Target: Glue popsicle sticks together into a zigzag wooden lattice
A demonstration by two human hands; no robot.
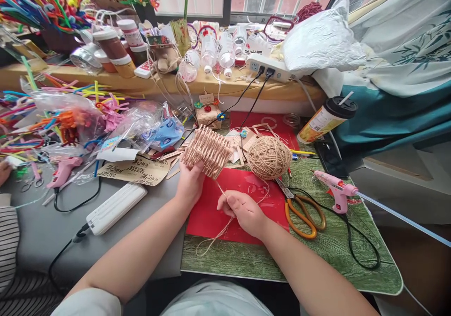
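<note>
My left hand [190,180] grips the near edge of a boxy piece made of stacked wooden sticks [207,151], held tilted above the table. Between the thumb and fingers of my right hand [244,212] is pinched a strand of twine [221,187], which runs up to the stick piece. A slack loop of that twine hangs below the right hand. Behind it, a ball of twine [269,157] rests at the back edge of a red sheet [207,212]. Orange-handled scissors [306,215] lie to the right of the sheet.
A pink glue gun [336,189] with a long glue stick lies on the right, near a lidded drink cup [327,118]. On the left are a white power strip [116,208], another pink glue gun [64,171] and sandpaper [136,170]. A co-worker's striped sleeve [9,245] shows far left.
</note>
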